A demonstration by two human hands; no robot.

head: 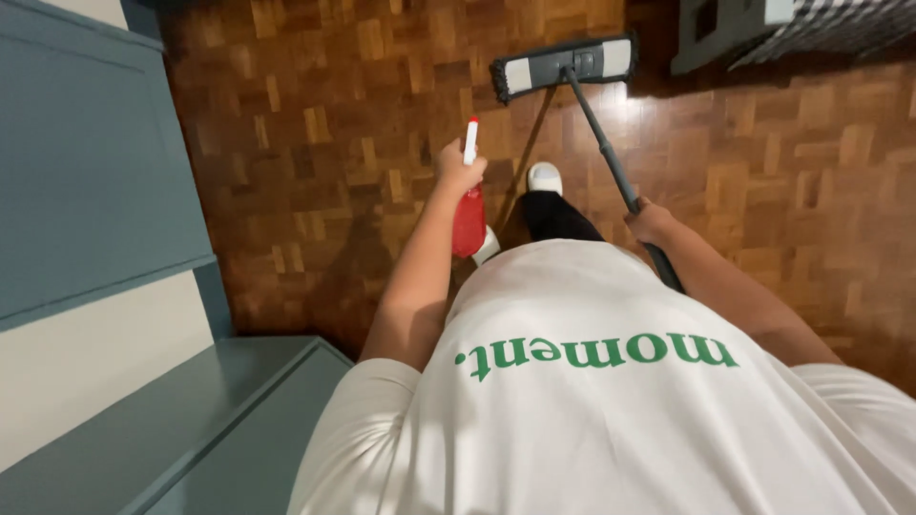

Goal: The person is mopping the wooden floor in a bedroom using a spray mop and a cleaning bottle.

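Grey flat mop head with pale microfibre pad (563,65) sits flat on the glossy brown parquet floor (315,143), out ahead of us, w/ its dark metal pole (611,157) slanting back to our right hand (652,221). That hand is wrapped closed round the pole approx mid-shaft. We'd judge the mop light & stiff, pad soft, head swivelling at the joint, so best held where we have it, on the shaft. Our left hand (460,170) is closed round the neck of a red plastic spray bottle w/ white nozzle (468,205), hanging body-down; prob light, smooth, a bit slippery if wet. One white shoe (545,176) shows between them. Grey-blue painted steps (191,410) lie to our left.
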